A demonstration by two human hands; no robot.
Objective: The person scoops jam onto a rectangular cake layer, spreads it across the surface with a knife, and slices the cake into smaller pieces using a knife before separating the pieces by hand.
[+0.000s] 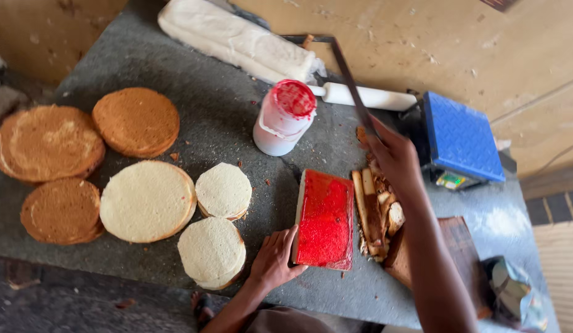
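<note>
Red slab: we see a rectangular cake slab [325, 220] with a red top lying flat on the grey stone counter [194, 111], near its front edge, between the round cakes and the heap of trimmings.
Left hand: our left hand [275, 258] rests at the slab's near-left corner, fingers curled against its side and bracing it.
Right hand: our right hand [394, 155] is closed round the handle of a frame saw [351, 83], whose long blade runs up and away from the hand, above the counter.
Step in hand: we judge this to be trimming, with the blade lifted between cuts.
Next move: it would call for bringing the blade level with an edge while the left hand keeps the slab from sliding.
Trimmings: brown crust strips [376, 216] lie just right of the slab, touching a wooden board [465, 253].
Round cakes: three pale rounds [148, 200] and three brown ones [136, 121] sit to the left, well apart from the blade.
Behind: a white tub with a red lid [285, 117], a rolling pin [369, 97], a wrapped white roll [237, 40] and a blue scale [462, 139].
Doubt: whether the blade touches anything, we cannot tell.
</note>
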